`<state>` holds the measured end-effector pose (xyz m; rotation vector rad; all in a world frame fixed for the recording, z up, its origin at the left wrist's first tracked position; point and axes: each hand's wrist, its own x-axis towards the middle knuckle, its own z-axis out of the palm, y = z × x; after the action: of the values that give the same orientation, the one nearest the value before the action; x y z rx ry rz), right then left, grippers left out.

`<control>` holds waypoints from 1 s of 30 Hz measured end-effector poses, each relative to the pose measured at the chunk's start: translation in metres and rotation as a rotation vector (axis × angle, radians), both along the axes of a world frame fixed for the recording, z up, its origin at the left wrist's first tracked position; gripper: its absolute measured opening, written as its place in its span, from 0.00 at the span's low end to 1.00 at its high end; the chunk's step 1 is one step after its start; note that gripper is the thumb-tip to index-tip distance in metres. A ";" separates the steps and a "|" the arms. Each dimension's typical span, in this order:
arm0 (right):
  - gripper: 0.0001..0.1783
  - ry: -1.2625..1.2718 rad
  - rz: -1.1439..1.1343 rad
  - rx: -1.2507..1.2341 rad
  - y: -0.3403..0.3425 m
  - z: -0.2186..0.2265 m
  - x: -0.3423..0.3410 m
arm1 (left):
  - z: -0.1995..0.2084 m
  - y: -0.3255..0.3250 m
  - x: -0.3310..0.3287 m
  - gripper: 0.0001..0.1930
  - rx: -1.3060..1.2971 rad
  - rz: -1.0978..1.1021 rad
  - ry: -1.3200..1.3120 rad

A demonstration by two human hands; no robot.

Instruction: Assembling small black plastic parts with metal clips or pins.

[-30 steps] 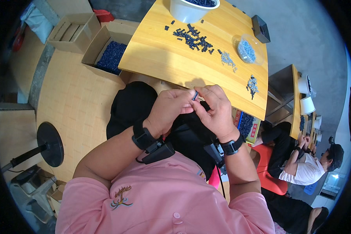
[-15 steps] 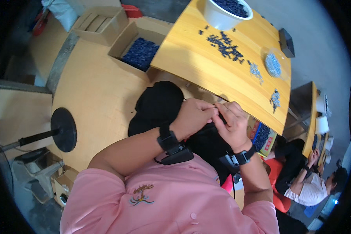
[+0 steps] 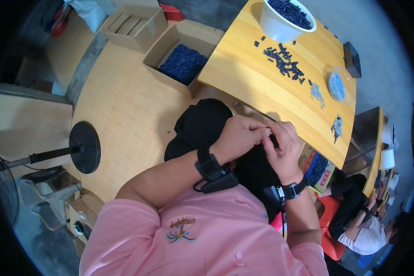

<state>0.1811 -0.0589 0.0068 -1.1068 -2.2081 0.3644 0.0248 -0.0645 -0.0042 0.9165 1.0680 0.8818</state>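
My left hand (image 3: 241,137) and my right hand (image 3: 284,152) meet over my lap, just off the near edge of the wooden table (image 3: 234,78). The fingertips of both are pinched together. In the right hand's curled fingers a small black piece (image 3: 274,140) shows in part. What the left fingertips pinch is too small and covered to make out. On the table lie a scatter of short black pieces (image 3: 285,62), a small heap of clear bluish pieces (image 3: 316,93), and a mixed little pile (image 3: 337,128).
A white tub (image 3: 280,27) of black pieces and a clear round dish (image 3: 336,86) stand on the table, a black tray (image 3: 352,60) at its edge. Left of it sits a carton (image 3: 158,55) of dark parts. A fan stand (image 3: 85,147) is left; another person (image 3: 365,234) sits at right.
The whole view has shifted, so the table and boxes sit farther right and lower. Both hands stay together in nearly the same pinch, with slight finger movement.
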 end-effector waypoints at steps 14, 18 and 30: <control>0.20 0.055 -0.039 -0.116 -0.005 -0.003 -0.017 | -0.009 0.002 -0.019 0.09 -0.043 0.099 0.037; 0.21 0.020 -0.075 -0.019 0.001 -0.001 -0.011 | 0.000 0.037 -0.076 0.10 -0.071 0.540 -0.001; 0.12 -0.146 -0.135 -0.174 -0.006 -0.015 0.023 | -0.042 0.092 -0.147 0.14 -0.114 0.697 -0.061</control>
<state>0.2045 -0.0646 -0.0084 -1.4088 -2.2446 0.4356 -0.1225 0.0275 -0.0466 0.4071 1.3955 1.3894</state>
